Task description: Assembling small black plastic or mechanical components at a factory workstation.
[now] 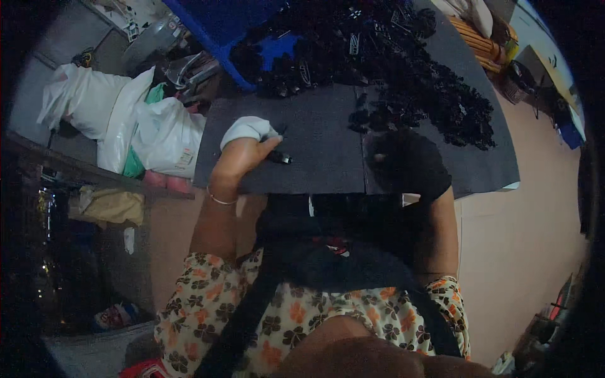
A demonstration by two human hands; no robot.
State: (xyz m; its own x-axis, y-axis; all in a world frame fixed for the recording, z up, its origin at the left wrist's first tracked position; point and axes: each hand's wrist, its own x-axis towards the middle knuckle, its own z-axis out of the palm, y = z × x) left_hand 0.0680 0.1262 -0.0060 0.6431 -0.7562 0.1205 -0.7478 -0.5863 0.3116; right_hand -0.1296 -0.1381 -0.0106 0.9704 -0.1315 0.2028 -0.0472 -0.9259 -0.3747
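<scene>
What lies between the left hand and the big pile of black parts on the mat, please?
In the head view, the stretch from the left hand to the pile is mostly bare dark mat, with only a few stray black parts near the pile's edge.

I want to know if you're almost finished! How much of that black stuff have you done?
Hard to tell what is finished: no separate done pile shows. In hand: the left hand, with a white finger wrap, holds a small black part on the dark mat; the right hand in a black glove rests nearby. Left: a big heap of black parts still covers the mat's far side.
</scene>
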